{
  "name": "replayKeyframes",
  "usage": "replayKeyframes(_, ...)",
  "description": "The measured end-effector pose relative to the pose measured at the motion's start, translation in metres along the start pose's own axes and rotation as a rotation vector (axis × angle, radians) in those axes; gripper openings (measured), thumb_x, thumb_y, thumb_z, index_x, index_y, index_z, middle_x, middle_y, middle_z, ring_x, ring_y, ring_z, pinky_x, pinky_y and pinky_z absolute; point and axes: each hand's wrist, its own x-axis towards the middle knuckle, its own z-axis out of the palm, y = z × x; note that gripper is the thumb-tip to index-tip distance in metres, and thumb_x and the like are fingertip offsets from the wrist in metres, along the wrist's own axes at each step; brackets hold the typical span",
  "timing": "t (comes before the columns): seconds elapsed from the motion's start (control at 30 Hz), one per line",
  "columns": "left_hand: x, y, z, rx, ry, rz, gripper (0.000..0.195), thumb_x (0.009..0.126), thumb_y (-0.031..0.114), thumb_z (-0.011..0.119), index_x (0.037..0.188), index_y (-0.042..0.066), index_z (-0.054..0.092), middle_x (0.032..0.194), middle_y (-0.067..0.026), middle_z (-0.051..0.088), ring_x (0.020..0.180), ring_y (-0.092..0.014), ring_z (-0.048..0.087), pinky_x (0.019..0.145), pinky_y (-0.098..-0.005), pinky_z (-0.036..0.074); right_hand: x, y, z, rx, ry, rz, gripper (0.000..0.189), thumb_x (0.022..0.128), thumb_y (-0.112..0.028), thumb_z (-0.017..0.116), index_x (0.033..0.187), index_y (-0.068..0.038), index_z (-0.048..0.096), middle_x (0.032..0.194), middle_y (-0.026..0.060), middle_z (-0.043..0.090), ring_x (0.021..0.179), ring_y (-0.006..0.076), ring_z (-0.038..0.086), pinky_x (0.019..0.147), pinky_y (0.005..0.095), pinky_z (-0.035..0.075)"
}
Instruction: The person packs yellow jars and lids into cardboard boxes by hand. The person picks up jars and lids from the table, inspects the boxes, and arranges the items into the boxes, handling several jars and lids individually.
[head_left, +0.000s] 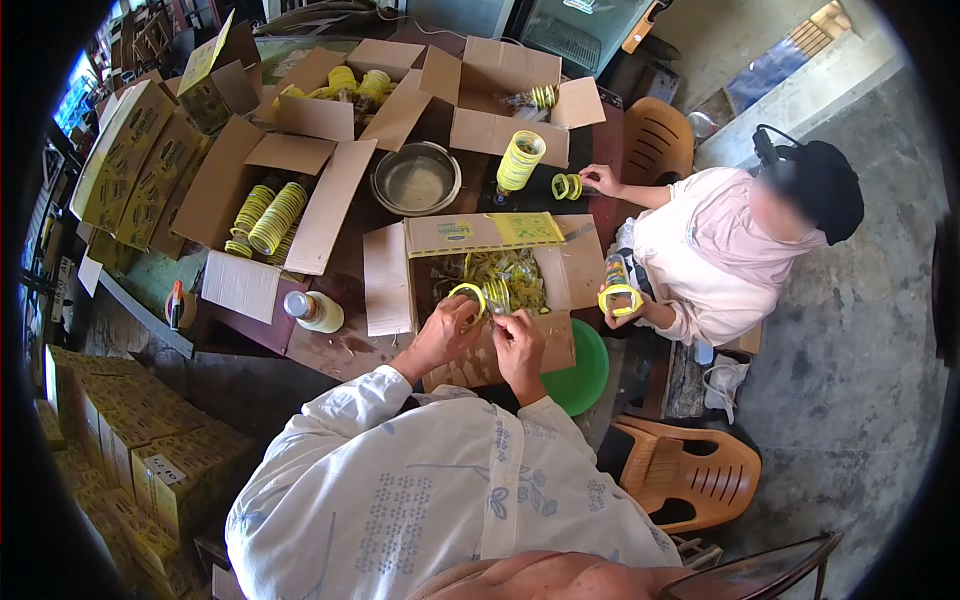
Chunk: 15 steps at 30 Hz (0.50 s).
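Both of my hands are over an open cardboard box whose bottom is filled with small yellow wrapped packets. My left hand grips a yellow ring-shaped rim, tilted towards me; whether a clear cup hangs below it cannot be told. In my right hand, thumb and fingers pinch a small clear plastic piece with several yellow edges, close beside that ring. A printed yellow flap stands along the box's far side. The near flap lies under my wrists.
A steel basin, a jar and a yellow-rimmed stack stand on the table. More boxes hold yellow-rimmed stacks. At right, a co-worker holds a yellow-rimmed container. A green basin and chair are near my right.
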Motion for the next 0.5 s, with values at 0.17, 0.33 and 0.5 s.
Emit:
replayKeyframes(0.17,-0.003,-0.012,0.01,0.261,0.102,0.113,0.014,0.089,0.012,0.068,0.084,0.001,0.061,0.08,-0.013,0.059,0.083,-0.033,0.062,0.097,-0.0514,0.046,0.0,-0.005,-0.006,-0.047,0.116,-0.005,0.016,0.08,0.004,0.071,0.094,-0.003,0.068,0.081,0.0093,0.059,0.067,0.0243,0.062,0.058,0.0355,0.048)
replayKeyframes(0.33,-0.002,-0.007,0.01,0.313,0.078,0.091,0.012,0.092,0.015,0.065,0.087,0.004,0.065,0.082,-0.0101,0.061,0.086,-0.029,0.063,0.106,-0.0552,0.037,-0.004,-0.015,-0.003,-0.169,0.105,-0.129,0.014,0.081,-0.004,0.073,0.093,-0.009,0.068,0.08,0.0064,0.055,0.072,0.0263,0.06,0.063,0.0405,0.049)
replayKeyframes(0.5,-0.006,-0.01,0.017,0.357,0.062,0.107,0.008,0.09,0.014,0.066,0.092,0.006,0.067,0.086,-0.0079,0.062,0.092,-0.027,0.064,0.109,-0.053,0.034,-0.001,-0.003,0.005,-0.276,0.094,-0.185,0.012,0.081,-0.005,0.073,0.093,-0.007,0.068,0.08,0.0065,0.055,0.072,0.0269,0.06,0.064,0.04,0.049)
